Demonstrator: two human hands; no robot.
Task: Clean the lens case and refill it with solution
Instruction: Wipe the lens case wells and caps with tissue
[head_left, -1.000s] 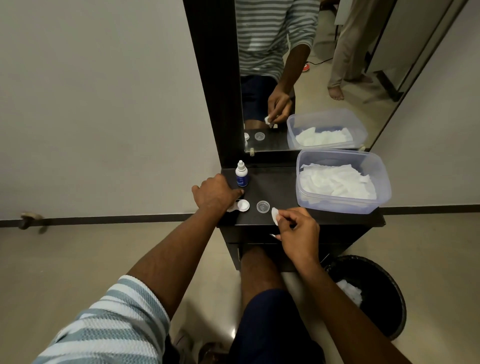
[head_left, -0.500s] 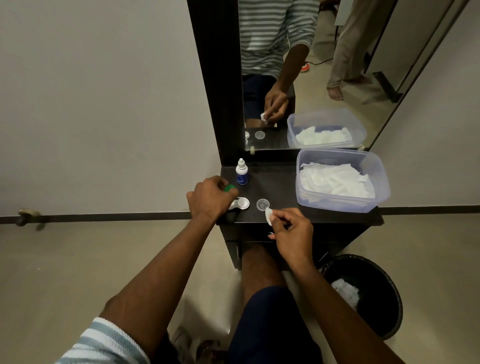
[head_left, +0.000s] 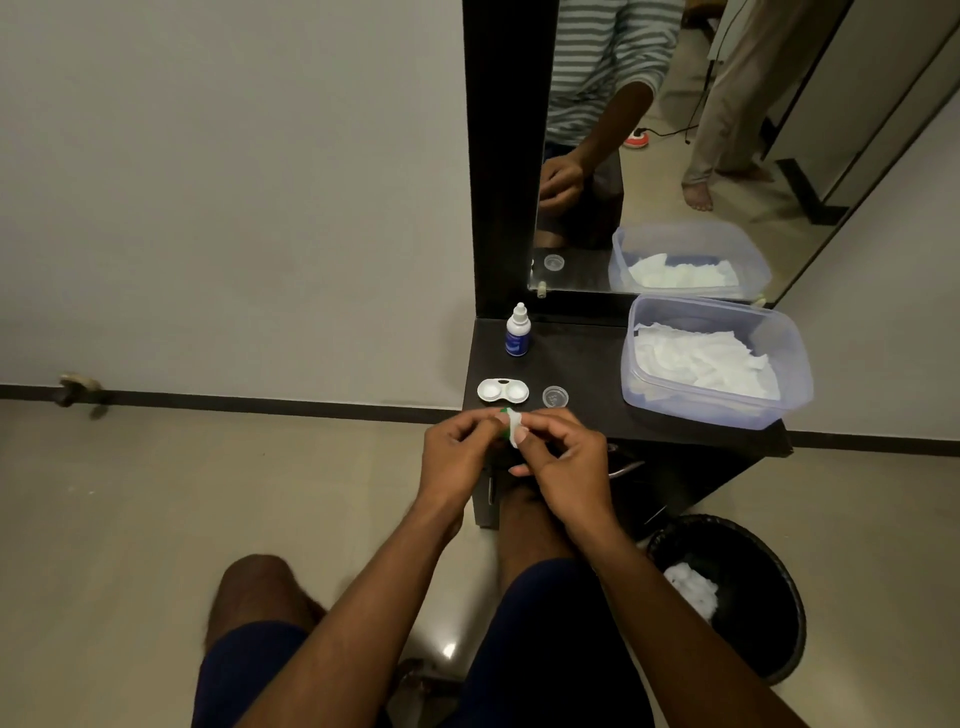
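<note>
Nearest the viewer, both hands meet just off the front edge of the counter (head_left: 587, 364). The left hand (head_left: 457, 457) pinches a small green cap (head_left: 503, 415), apparently one lid of the lens case; the right hand (head_left: 563, 457) presses a folded white wipe (head_left: 513, 427) against it. Holding the cap clear of the counter likely lets the wipe reach its inner face.

At 12 o'clock from the hands lies one open lens case (head_left: 503, 391), two wells up and uncapped, ready for refilling. One clear cap (head_left: 555, 397) sits just beside it at 3 o'clock. Farther at 12 o'clock stands one solution bottle (head_left: 518, 332), upright and capped. At 2 o'clock, one tub (head_left: 795, 364) holds spare wipes within reach.
</note>
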